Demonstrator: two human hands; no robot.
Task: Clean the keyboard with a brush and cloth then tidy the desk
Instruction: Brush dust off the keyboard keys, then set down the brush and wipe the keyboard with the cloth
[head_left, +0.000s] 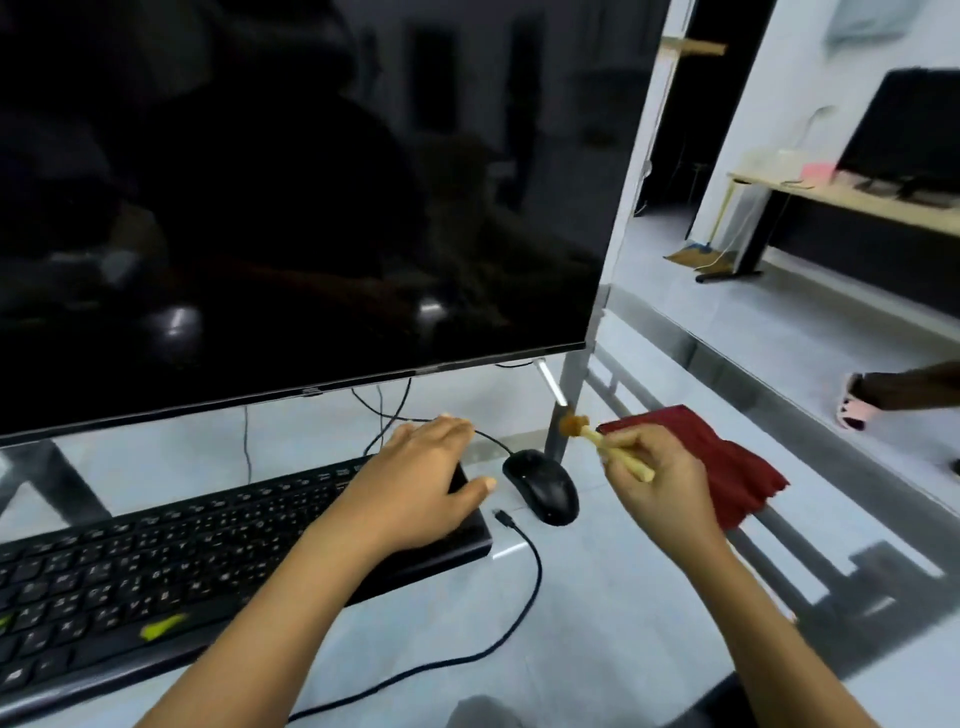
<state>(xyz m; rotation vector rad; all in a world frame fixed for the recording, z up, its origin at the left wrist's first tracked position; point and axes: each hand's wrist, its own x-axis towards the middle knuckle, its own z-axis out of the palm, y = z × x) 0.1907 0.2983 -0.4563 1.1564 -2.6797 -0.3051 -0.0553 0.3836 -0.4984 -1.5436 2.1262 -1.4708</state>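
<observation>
Far left, the black keyboard (208, 561) lies slantwise on the glass desk (597, 649) under the dark monitor (291, 197). It looks stiff, flat and fairly light, the sort that would skate on glass unless one end is pinned. That is what the left hand (421, 483) seems to be doing: it lies flat on the keyboard's right end, fingers straight and close together, thumb out toward the mouse (543, 486), gripping nothing. A loose black cable (519, 587) curls across the desk below.

Moving right, the brush (589, 436) is up off the desk, just beyond the mouse, brown bristles pointing up and left. It is small, probably very light, with a stiff pale handle and a soft tip, best held mid-handle like a pen. The right hand (660, 478) has it that way, fingers curled and pinching the handle's lower part.

Behind that hand, the dark red cloth (727, 467) lies rumpled by the desk's right edge, untouched. It is soft and limp, so a pinch anywhere should lift it.
</observation>
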